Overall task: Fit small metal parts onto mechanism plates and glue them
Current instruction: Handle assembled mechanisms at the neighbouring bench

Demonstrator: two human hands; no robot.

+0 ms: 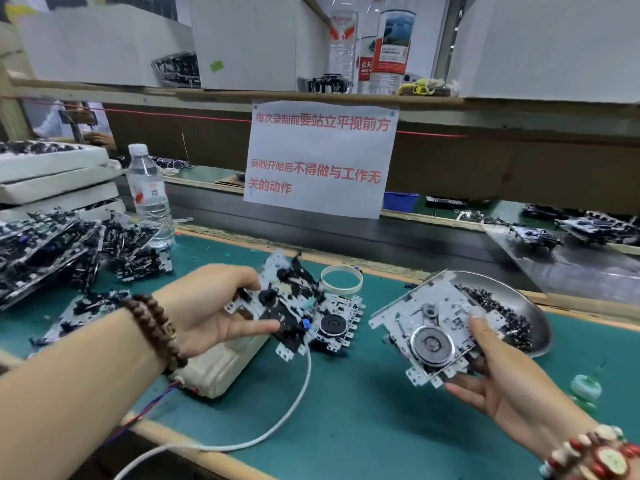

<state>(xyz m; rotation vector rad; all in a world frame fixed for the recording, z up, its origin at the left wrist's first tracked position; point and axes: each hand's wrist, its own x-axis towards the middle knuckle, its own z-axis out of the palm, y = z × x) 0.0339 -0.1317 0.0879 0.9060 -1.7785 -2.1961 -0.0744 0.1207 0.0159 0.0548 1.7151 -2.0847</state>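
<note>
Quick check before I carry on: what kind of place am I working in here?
Most likely a factory assembly line bench. A green work mat carries heaps of mechanism plates, a metal dish of small black parts sits by the right hand, and a printed notice hangs from the shelf.

Four water bottles (pixel 149 192), two hand-held mechanism plates (pixel 429 327).

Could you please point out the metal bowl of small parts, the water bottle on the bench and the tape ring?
Metal bowl (pixel 540 308): head view, right inner wall.
Water bottle (pixel 149 194): head view, label.
Tape ring (pixel 359 279): head view, right rim.
</note>
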